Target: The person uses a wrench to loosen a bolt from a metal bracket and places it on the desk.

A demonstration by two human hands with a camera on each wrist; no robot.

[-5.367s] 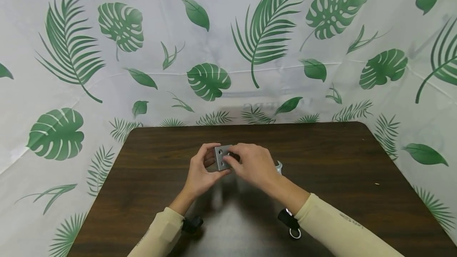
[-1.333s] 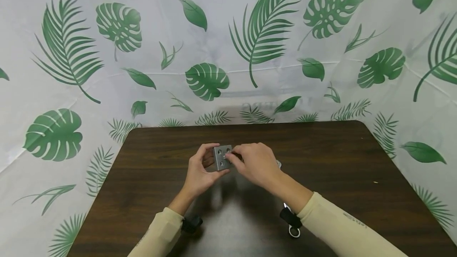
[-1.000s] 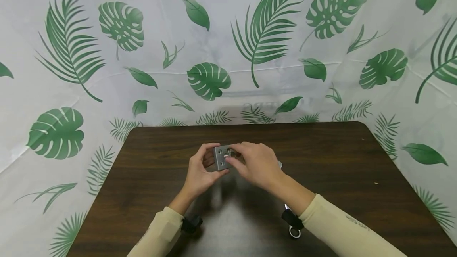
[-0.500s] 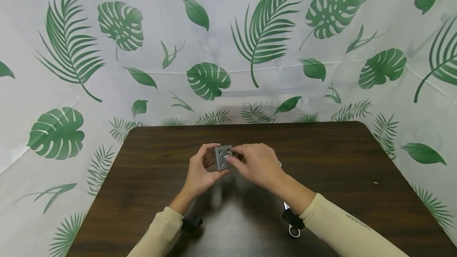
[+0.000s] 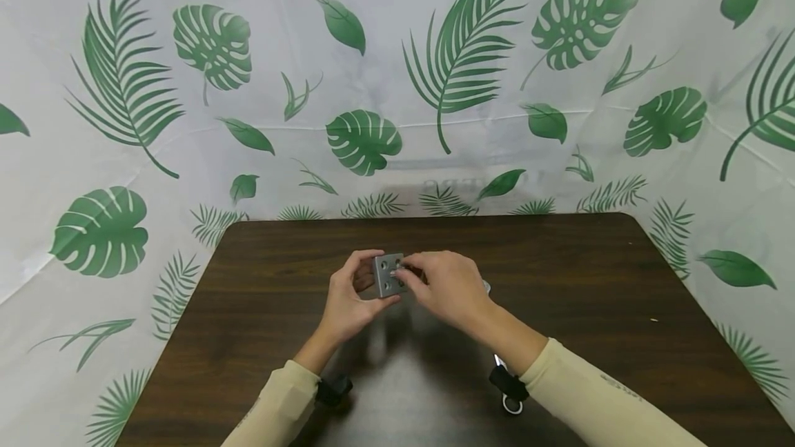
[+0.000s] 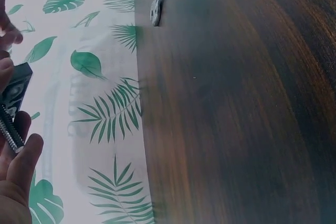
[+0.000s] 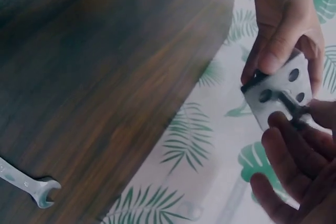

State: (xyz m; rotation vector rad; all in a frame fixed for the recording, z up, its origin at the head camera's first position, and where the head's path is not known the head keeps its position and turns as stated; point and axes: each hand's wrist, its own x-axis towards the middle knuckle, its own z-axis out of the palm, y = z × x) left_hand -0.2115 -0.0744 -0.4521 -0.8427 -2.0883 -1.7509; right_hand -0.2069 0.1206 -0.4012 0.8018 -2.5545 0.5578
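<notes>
My left hand point(image 5: 352, 295) grips a square grey metal plate point(image 5: 386, 274) by its edges, thumb below and fingers above. Several round holes point(image 7: 294, 74) pierce the plate's face. From its middle stands a bolt point(image 7: 287, 100), which the thumb and forefinger of my right hand point(image 5: 450, 285) pinch by the outer end. On the plate's far side, the bolt's threaded shank point(image 6: 10, 132) pokes out close to the left fingers. Both hands hold this work up over the dark wooden table point(image 5: 279, 254).
An open-end wrench point(image 7: 39, 187) lies on the table to the right, mostly behind the right hand and forearm in the head view. Near the right wrist a metal ring point(image 5: 512, 404) shows. A leaf-print cloth point(image 5: 373, 74) hangs behind the table. A small pale scrap point(image 5: 654, 320) lies at right.
Right thumb and fingers shift slightly on the bolt again and again. Compared with the oldest frame, the right hand covers less of the plate. The left hand and plate stay nearly still.
</notes>
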